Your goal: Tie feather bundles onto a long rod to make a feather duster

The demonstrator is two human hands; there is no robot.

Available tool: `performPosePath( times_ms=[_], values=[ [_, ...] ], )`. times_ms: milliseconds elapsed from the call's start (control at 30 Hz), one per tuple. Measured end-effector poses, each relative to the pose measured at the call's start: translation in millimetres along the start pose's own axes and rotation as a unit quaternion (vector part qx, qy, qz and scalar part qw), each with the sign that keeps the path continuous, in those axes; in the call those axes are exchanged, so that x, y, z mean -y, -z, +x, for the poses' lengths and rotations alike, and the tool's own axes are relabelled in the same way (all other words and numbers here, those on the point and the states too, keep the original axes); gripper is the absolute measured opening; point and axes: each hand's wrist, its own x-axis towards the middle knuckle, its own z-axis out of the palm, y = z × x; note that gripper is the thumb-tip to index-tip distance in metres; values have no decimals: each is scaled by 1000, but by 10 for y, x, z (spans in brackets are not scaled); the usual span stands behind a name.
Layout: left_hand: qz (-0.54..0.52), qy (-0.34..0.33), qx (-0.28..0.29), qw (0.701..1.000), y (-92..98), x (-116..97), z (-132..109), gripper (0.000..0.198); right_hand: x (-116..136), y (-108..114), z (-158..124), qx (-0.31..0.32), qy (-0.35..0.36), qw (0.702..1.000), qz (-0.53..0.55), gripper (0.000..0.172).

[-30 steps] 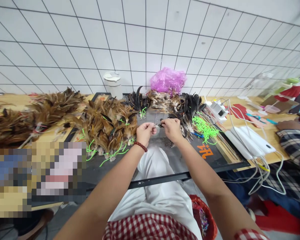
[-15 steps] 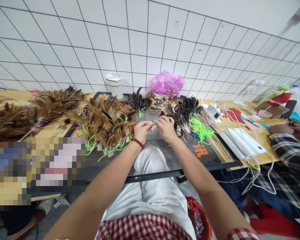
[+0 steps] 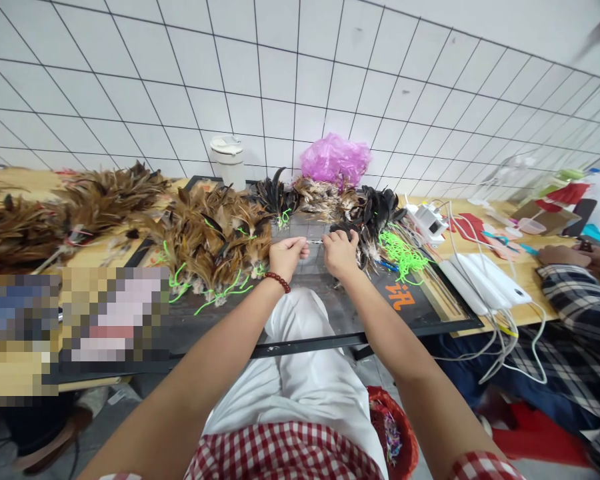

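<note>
My left hand point(image 3: 287, 256), with a dark red bead bracelet above it, pinches one end of a thin whitish strand point(image 3: 315, 241). My right hand point(image 3: 340, 254) has its fingers curled at the strand's other end, a short gap away. What the strand is made of cannot be made out. Left of my hands lies a heap of brown feather bunches point(image 3: 213, 233) with bright green ties. Close behind my right hand are black feathers point(image 3: 377, 208) and a tangle of bright green cords point(image 3: 405, 257). A small black feather bunch point(image 3: 276, 193) stands further back.
Along the wall are a white lidded cup point(image 3: 229, 163) and a pink plastic bag point(image 3: 336, 160). A white device point(image 3: 490, 283) with cables lies to the right, near a co-worker's plaid sleeve point(image 3: 575, 293). More brown feathers point(image 3: 113, 190) lie far left. A red bin point(image 3: 395, 433) stands below the table.
My hands have drawn apart, the right one moving right, and the thin whitish strand now shows stretched between them. The view has shifted slightly.
</note>
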Motion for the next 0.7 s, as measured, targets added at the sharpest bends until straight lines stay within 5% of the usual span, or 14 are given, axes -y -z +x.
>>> performPosePath(
  times_ms=[233,467,700],
  values=[
    [70,-28,20,997,-22,25,-22,19,24,32,-8,13,3,1000,-13,31],
    [46,-16,-20,999,-7,13,-2,20,50,85,-17,14,28,999,-18,39],
    [45,12,13,999,33,2,23,20,50,66,-33,30,26,999,-17,38]
  ],
)
